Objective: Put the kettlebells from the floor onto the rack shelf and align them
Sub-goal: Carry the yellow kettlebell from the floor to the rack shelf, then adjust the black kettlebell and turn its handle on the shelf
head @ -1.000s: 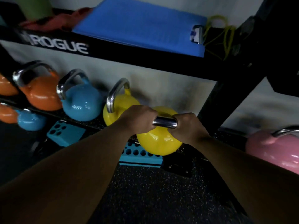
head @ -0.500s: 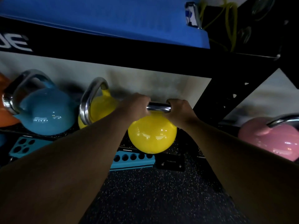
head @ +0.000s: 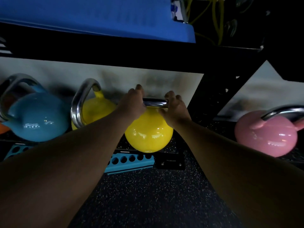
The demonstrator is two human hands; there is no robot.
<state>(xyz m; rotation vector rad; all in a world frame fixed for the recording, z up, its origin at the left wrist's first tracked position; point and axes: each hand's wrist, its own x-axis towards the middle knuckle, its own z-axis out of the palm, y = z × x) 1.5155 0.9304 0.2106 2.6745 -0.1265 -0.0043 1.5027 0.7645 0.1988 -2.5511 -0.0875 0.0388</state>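
At the centre of the frame a yellow kettlebell (head: 148, 130) sits on the front edge of the rack shelf (head: 171, 148). The left hand (head: 133, 104) and right hand (head: 175, 107) rest at the ends of its steel handle (head: 155, 102), fingers lifting and loosening rather than clamped round it. To its left a second yellow kettlebell (head: 97, 111) and a blue kettlebell (head: 37, 117) are shelved. At the right edge a pink kettlebell (head: 266, 134) rests outside this bay; whether it still needs moving is unclear. Aligning likely remains.
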